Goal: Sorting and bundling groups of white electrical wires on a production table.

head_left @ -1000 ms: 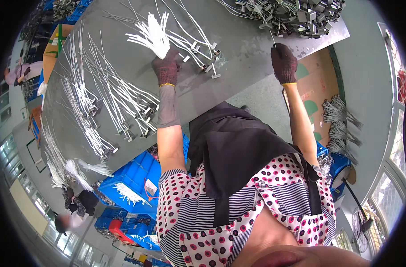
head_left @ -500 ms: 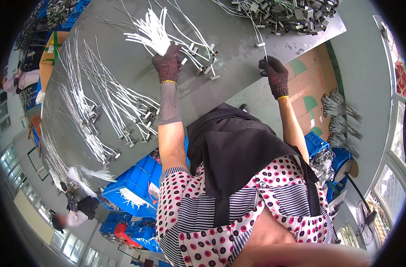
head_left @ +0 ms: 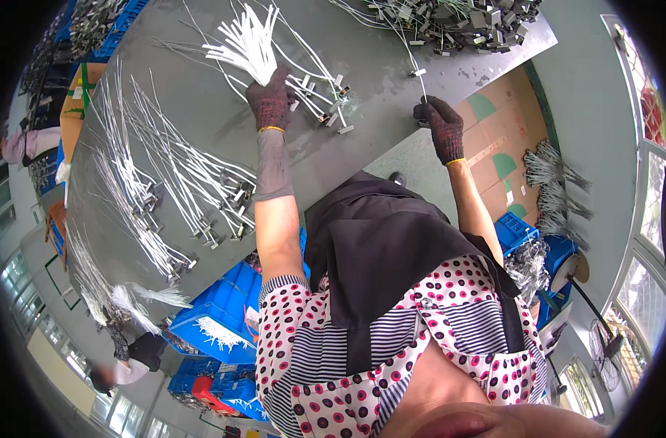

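My left hand (head_left: 269, 102), in a dark knitted glove, is closed round a fanned bundle of thin white tubes (head_left: 247, 47) above the grey table. Just right of it, a few white cables with small metal connectors (head_left: 331, 109) lie on the tabletop. My right hand (head_left: 444, 125), gloved alike, pinches the near end of a thin white cable (head_left: 414, 67) over the table's edge. That cable runs up toward a heap of cables with dark connectors (head_left: 479, 25). What sits between the right fingertips is mostly hidden.
Groups of white cables (head_left: 190, 171) lie across the left of the table (head_left: 326, 164). Blue crates (head_left: 220, 299) stand below its near edge. Flattened cardboard (head_left: 486, 139) and hanging cable bundles (head_left: 556, 175) are at the right. Another person (head_left: 132, 358) is at the far left.
My right hand has drawn slightly left and nearer, with the cable in its fingers. The left hand keeps its tube bundle. The whole view has shifted a little.
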Available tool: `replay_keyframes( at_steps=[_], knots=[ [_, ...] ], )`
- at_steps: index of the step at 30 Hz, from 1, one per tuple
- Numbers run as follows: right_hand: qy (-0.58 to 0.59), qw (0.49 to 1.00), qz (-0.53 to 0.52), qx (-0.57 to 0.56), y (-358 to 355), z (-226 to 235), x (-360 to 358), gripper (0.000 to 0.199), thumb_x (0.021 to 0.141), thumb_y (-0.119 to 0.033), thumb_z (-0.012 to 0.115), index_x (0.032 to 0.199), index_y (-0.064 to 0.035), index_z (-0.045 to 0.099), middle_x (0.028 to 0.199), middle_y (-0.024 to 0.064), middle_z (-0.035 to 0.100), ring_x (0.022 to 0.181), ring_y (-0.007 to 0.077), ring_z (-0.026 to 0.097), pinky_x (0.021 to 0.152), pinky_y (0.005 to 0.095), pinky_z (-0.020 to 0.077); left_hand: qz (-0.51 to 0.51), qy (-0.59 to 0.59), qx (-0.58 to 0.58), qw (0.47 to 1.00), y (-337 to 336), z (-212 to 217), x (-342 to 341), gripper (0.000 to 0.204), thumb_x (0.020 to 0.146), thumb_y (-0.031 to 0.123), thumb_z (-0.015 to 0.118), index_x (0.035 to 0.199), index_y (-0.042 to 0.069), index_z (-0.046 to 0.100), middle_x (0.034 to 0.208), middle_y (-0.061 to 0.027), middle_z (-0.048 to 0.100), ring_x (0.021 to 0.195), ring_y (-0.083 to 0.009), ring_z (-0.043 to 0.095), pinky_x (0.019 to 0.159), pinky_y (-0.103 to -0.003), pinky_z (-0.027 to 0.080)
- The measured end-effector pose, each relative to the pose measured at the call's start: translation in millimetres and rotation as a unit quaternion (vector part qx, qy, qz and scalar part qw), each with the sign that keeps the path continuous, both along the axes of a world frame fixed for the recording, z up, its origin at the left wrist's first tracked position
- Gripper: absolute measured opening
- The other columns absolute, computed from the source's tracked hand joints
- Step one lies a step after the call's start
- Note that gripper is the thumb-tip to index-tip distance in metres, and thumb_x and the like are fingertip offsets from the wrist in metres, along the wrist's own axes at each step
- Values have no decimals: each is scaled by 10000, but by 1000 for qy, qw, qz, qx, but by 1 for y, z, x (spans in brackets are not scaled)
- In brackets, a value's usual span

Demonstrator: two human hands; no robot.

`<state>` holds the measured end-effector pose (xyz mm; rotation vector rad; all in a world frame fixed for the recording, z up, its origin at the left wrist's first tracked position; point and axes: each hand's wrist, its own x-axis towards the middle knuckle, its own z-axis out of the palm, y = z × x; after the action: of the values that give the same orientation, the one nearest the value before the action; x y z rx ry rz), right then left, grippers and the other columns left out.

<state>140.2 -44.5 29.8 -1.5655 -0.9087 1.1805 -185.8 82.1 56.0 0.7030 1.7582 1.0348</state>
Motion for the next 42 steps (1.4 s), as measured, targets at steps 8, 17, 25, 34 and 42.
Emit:
replay_keyframes(
  at_steps=[8, 17, 25, 34, 42],
  knots=[
    [31, 999, -4, -18, -8, 6, -3, 307, 989, -132, 563, 1229, 52, 617, 947, 122, 717, 873, 182, 685, 838, 316, 559, -61, -38, -20, 997, 12, 7, 16, 227, 810, 166, 746, 876, -40, 679, 659, -102, 646, 468, -164, 585, 451, -296, 484],
    [54, 998, -31, -3, -6, 21, -18, 291, 976, -134, 603, 1208, 38, 643, 873, 59, 678, 773, 120, 628, 763, 285, 542, -95, -353, -8, 931, -6, -16, 69, 270, 875, 202, 761, 968, -25, 649, 774, -124, 663, 579, -194, 628, 489, -336, 538],
    [13, 992, 61, -109, -90, 31, 14, 295, 986, -185, 582, 1166, 35, 660, 812, 22, 629, 721, 88, 553, 661, 257, 489, -139, -524, -82, 836, -24, -61, 165, 234, 903, 137, 672, 1017, -52, 594, 910, -178, 642, 738, -226, 635, 669, -323, 563],
    [-49, 961, -11, -271, -307, -9, 91, 274, 947, -208, 613, 1065, 25, 694, 793, 71, 665, 718, 118, 573, 655, 290, 483, -111, -614, -57, 779, -24, -39, 161, 235, 973, 231, 615, 1002, -2, 629, 882, -125, 674, 774, -227, 655, 774, -384, 593],
    [-156, 944, -62, -282, -348, 0, 108, 268, 890, -206, 635, 1002, 26, 711, 835, 123, 705, 790, 190, 651, 731, 342, 518, -1, -467, 93, 879, -15, -10, 148, 345, 938, 293, 679, 1192, 95, 558, 914, -88, 636, 831, -282, 655, 857, -592, 558]
  ],
)
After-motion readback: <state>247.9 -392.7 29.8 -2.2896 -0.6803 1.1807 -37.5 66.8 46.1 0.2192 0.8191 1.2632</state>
